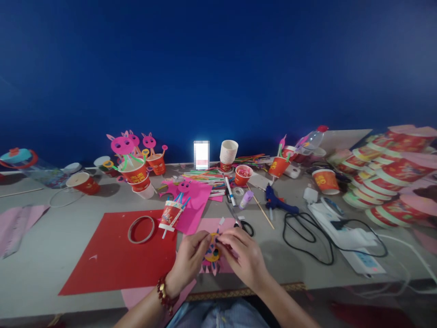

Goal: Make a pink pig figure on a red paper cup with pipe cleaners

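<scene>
A small yellow craft piece (213,255) with dark round spots and pink pointed paper parts is between my hands, at the near edge of the table. My left hand (191,255) pinches its left side, thumb against bent forefinger. On the other side, my right hand (243,256) has thumb and fingers pressed together at the top of the piece, near a small dark spot; what they grip is partly hidden. Pink paper (227,265) lies beneath. Just beyond the right hand are black-handled scissors (246,226). A decorated paper cup (170,215) with blue straws leans at the upper left.
A red sheet (102,255) bears a tape roll (141,229). Rightward are a blue glue gun (278,200), its black cord, a white power strip (362,262) and stacked red cups (403,171). Finished cup figures (133,171), straws (201,176) and a glue stick (246,199) stand or lie farther back.
</scene>
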Demonstrator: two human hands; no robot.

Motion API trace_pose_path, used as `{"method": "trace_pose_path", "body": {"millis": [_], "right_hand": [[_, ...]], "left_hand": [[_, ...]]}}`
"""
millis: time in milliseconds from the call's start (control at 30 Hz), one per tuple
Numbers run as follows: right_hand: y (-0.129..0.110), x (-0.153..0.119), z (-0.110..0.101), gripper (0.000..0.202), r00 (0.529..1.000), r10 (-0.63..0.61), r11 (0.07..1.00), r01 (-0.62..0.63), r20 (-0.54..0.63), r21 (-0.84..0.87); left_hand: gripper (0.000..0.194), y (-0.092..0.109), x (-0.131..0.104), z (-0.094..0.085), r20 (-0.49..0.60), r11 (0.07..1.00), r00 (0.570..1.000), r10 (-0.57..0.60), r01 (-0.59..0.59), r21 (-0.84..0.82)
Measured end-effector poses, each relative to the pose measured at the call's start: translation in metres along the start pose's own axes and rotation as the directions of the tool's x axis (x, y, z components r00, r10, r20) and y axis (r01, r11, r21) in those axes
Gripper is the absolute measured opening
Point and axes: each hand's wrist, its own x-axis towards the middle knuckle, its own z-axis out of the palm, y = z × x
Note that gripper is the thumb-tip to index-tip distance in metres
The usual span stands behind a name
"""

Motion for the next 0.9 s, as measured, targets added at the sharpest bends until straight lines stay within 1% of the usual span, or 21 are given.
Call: {"method": "trace_pose_path", "body": {"millis": [133, 233, 400, 567, 767, 900], "right_hand": [[0.0014, 0.0005, 0.0000, 0.020, 1.000, -0.017, 1.000, 0.018, 0.016, -0.022], [0.0030, 0.0007, 0.0001, 0.022, 0.999, -0.022, 1.000, 0.022, 0.023, -0.011], [0.0019, 0.0032, 0.0000, 0.027, 1.000, 0.022, 0.999, -0.023, 0.022, 0.031], [-0.0022, 0.0077, -0.0004, 0.021, 0.999, 0.051, 0.994, -0.051, -0.003, 0.097], [-0.0023, 0.0085, 0.0007, 0.021, 0.999, 0.036, 0.989, -0.032, -0.024, 0.143], [-0.0009, 0.0075, 0.0045, 0.017, 0.993, 0.118, 0.967, -0.111, -0.017, 0.229]], "left_hand": [[0.036, 0.0015, -0.0021, 0.0024, -0.031, 0.999, 1.000, 0.000, -0.001, -0.053], [0.034, 0.0016, -0.0048, 0.0034, -0.055, 0.998, 0.998, 0.016, -0.019, -0.054], [0.033, -0.0011, -0.0061, 0.0030, -0.074, 0.999, 0.996, 0.039, -0.039, 0.007], [0.031, -0.0039, -0.0070, 0.0010, -0.063, 0.992, 0.995, 0.072, -0.065, 0.113], [0.031, -0.0026, -0.0083, 0.0011, -0.054, 0.993, 0.996, 0.070, -0.065, 0.098], [0.030, -0.0045, -0.0079, 0.0008, -0.067, 0.984, 0.992, 0.110, -0.099, 0.151]]}}
